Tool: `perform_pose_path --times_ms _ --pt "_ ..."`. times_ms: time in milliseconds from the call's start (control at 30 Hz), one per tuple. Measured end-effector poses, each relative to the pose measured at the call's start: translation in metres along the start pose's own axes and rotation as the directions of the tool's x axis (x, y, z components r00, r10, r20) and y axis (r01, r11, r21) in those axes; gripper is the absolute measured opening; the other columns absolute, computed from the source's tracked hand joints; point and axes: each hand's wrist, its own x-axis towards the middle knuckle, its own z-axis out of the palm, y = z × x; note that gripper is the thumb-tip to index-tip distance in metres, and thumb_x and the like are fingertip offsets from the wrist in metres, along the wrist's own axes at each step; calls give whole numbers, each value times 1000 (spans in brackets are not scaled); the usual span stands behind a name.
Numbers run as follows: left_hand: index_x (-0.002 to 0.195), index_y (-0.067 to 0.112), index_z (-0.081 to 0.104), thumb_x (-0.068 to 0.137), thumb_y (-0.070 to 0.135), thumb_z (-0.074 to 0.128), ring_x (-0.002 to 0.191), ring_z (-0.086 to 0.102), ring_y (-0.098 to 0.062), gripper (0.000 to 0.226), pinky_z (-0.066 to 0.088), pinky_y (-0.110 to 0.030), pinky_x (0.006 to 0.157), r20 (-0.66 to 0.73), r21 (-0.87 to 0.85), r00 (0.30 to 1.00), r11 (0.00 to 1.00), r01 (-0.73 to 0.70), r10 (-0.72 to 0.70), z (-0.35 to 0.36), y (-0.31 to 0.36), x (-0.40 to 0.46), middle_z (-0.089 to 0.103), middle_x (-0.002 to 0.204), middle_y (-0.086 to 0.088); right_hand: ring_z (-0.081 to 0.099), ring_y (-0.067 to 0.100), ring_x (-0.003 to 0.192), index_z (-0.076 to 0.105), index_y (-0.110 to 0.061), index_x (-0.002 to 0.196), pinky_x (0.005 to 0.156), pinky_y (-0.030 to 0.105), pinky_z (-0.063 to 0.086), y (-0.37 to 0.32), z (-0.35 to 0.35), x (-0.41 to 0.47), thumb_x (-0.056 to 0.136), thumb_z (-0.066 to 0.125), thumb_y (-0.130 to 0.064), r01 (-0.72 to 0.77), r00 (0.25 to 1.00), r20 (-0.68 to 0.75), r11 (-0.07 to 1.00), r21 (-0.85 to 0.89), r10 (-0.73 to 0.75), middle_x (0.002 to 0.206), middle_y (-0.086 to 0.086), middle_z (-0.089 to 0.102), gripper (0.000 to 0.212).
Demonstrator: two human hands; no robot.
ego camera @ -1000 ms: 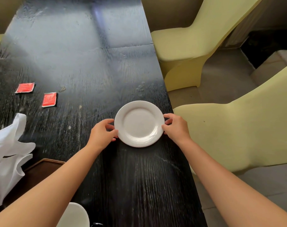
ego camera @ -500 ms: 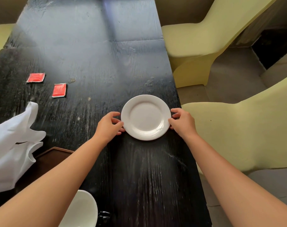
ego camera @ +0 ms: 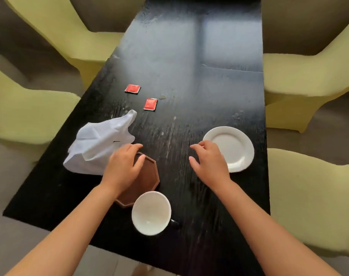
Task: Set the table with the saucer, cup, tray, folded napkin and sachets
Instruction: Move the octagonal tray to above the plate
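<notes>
A white saucer lies flat near the table's right edge. My right hand hovers just left of it, fingers spread, holding nothing. My left hand is over the brown octagonal tray, fingers apart, covering its left part. A white cup with a dark handle stands right in front of the tray. The crumpled white napkin lies left of the tray, partly on it. Two red sachets lie farther back on the black table.
Yellow-green covered chairs stand along both long sides of the table, two on the right and two on the left. The table's near edge is close to my forearms.
Both hands have let go of the saucer, which stays at the right edge. My left hand moved left over the tray, my right hand drew back. The camera view swung left.
</notes>
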Motion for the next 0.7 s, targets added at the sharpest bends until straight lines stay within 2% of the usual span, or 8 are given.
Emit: perform_pose_path --times_ms 200,367,467,567,700 --pt "125 15 55 91 29 52 107 58 -22 37 41 -38 94 -6 154 993 981 119 -119 -18 -43 -57 63 115 -4 47 26 111 51 -16 127 83 39 47 -59 21 9 90 51 -27 196 973 138 976 -91 -183 122 6 51 38" --pt "128 15 52 91 32 51 110 58 -19 41 40 -39 100 4 185 974 958 221 -226 -7 -78 -68 62 118 -2 46 24 112 50 -17 127 83 39 48 -81 46 26 90 51 -25 265 942 246 957 -120 -230 123 4 51 37" --pt "127 15 53 90 34 52 106 59 -20 41 41 -39 98 32 182 952 938 296 -306 4 -91 -71 63 115 -3 44 23 114 51 -16 125 84 39 48 -86 62 35 89 53 -23 304 915 319 941 -147 -246 126 3 50 37" --pt "131 15 48 91 39 49 107 58 -20 47 42 -36 94 92 186 915 910 371 -392 19 -97 -74 61 119 -2 40 24 123 48 -18 128 89 40 48 -86 75 43 88 55 -22 352 880 400 917 -186 -256 138 3 44 41" --pt "140 12 36 90 50 44 124 47 -20 63 42 -35 98 138 215 829 833 509 -542 39 -100 -74 46 139 -5 34 25 133 37 -23 139 97 39 46 -81 92 54 87 58 -22 388 849 468 891 -234 -247 149 4 35 55"
